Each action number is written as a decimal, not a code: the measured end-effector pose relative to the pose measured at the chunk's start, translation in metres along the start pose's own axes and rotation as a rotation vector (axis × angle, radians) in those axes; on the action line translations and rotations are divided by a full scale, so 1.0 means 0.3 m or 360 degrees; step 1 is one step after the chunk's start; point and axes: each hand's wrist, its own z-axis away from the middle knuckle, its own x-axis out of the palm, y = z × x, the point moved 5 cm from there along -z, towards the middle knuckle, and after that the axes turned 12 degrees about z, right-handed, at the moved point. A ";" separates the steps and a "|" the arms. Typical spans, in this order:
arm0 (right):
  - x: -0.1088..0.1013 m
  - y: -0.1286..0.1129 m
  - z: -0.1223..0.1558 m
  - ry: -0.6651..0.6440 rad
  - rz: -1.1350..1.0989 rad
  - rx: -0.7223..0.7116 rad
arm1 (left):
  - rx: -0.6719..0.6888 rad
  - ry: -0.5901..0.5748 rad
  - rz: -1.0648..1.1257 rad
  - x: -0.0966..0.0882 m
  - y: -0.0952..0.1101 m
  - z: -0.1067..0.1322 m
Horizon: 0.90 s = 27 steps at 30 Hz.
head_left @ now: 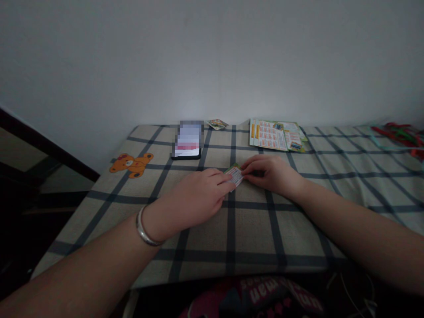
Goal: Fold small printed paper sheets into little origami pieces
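A small piece of printed paper [236,176], white with rows of text and a green edge, is held low over the table between my hands. My left hand [202,194], with a silver bangle on the wrist, grips its left side, the fingers covering part of it. From the right, my right hand [270,172] pinches the opposite edge between thumb and fingertips. My left thumb is mostly hidden. Whether the paper is folded I cannot tell.
A checked cloth [251,234] covers the table. Along the wall lie a phone [188,141] with a lit screen, a small folded paper [217,124] and printed sheets [268,134]. A bear picture [132,165] is at left, red and green items [400,134] far right.
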 end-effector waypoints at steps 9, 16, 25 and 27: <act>0.006 -0.005 0.001 -0.0043 0.0069 -0.0094 | 0.0008 0.0005 -0.0015 0.005 0.000 -0.005; 0.009 -0.005 -0.001 -0.0082 0.0102 -0.0051 | -0.0002 0.0015 -0.0029 0.001 0.006 -0.003; 0.006 -0.005 -0.003 -0.0081 0.0104 -0.0045 | -0.0008 -0.0037 -0.0024 0.002 0.002 0.001; 0.005 -0.007 -0.003 -0.0072 0.0101 -0.0051 | -0.0001 -0.0047 -0.0041 0.000 0.008 0.005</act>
